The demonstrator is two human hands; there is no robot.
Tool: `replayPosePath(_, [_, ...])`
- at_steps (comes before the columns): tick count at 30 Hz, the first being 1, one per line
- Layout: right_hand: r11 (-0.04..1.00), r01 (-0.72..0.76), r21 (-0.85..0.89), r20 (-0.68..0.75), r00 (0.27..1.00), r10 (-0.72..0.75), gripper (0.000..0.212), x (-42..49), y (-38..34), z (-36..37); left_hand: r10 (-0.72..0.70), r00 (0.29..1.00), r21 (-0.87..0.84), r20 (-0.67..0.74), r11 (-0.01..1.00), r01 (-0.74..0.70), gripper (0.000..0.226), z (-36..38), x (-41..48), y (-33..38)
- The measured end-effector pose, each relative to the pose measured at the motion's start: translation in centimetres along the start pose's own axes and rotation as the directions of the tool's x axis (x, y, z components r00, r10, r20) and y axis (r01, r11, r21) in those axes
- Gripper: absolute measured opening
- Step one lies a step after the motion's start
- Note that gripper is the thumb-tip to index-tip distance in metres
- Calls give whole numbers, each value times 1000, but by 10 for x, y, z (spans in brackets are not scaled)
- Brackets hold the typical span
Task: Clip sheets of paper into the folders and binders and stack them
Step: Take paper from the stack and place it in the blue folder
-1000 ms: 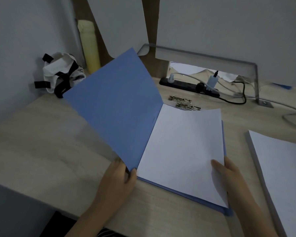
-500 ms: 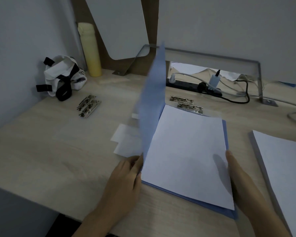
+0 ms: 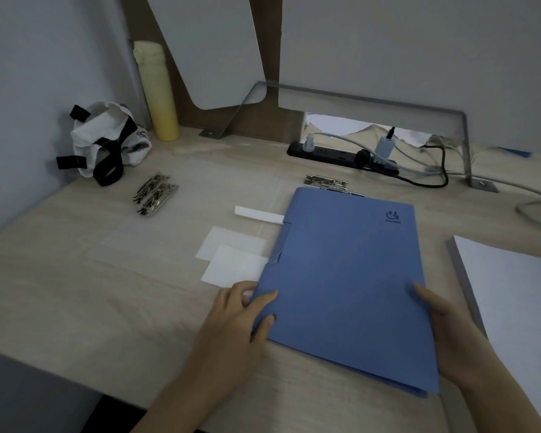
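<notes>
— left hand [image 3: 231,323]: clamped on the spine edge of the blue folder [image 3: 347,276], thumb on the cover, other fingers curled at the edge
— and the right hand [image 3: 450,335]?
— grips the opposite long edge, toward the near corner. thumb lies on the cover; the fingers underneath are hidden from where i stand
— folder position?
— closed, lying on the wooden desk [image 3: 75,292], right of centre, turned a little off square. small dark logo at its far right corner
— loose paper?
— thick white paper stack [image 3: 519,301] to the right, just beside the right hand, apart from the folder. two small white slips [image 3: 231,257] overlap each other just left of the spine; the nearer one reaches the folder's edge. a rolled white strip [image 3: 258,215] meets the spine near its far end
— clips?
— one heap of metal clips [image 3: 153,195] well to the left. a second set of clips [image 3: 325,181] just behind the folder's far edge, partly covered by it
— back of the desk?
— yellow bottle [image 3: 156,92] upright at the wall, white bag [image 3: 103,142] with black straps to its left, black power strip [image 3: 341,157] with plugs and cables behind the folder
</notes>
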State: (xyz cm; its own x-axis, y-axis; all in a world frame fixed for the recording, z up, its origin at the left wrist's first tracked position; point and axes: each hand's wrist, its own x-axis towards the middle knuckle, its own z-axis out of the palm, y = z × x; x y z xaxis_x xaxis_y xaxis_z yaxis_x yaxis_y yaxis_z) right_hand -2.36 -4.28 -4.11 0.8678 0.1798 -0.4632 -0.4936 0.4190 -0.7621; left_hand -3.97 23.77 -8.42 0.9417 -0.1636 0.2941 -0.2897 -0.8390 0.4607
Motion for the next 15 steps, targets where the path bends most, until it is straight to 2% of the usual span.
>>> replayPosePath(2, [1000, -11, -23, -23, 1000, 11, 84, 2, 2, -1, -155, 985, -130, 81, 978, 165, 38, 0, 6, 4])
replayPosePath(3, [999, -22, -36, -46, 999, 21, 83, 3, 2, -1, -230, 964, -184, 131, 950, 251, 39, -3, 10, 6])
replayPosePath(6, [999, -50, -15, -92, 995, 49, 42, -1, -1, 3, -343, 899, -294, 273, 860, 418, 32, -8, 30, 7])
replayPosePath(8, [998, -51, -25, -110, 993, 48, 40, 0, -1, 3, -382, 823, -315, 419, 789, 527, 30, -11, 46, 4])
replayPosePath(10, [999, -46, -15, -118, 992, 44, 46, -1, 0, 4, -373, 777, -363, 507, 726, 585, 32, -10, 58, 1])
replayPosePath(11, [999, -48, -8, -121, 992, 47, 40, -1, -1, 4, -367, 761, -391, 535, 691, 608, 32, -11, 61, 1])
replayPosePath(13, [998, -61, 6, -159, 985, 61, 25, 0, -2, 2, -365, 719, -474, 591, 564, 676, 35, -10, 63, 2])
replayPosePath(15, [997, -76, 4, -167, 983, 75, 24, 0, -3, 1, -371, 672, -542, 641, 401, 739, 31, -12, 62, 4])
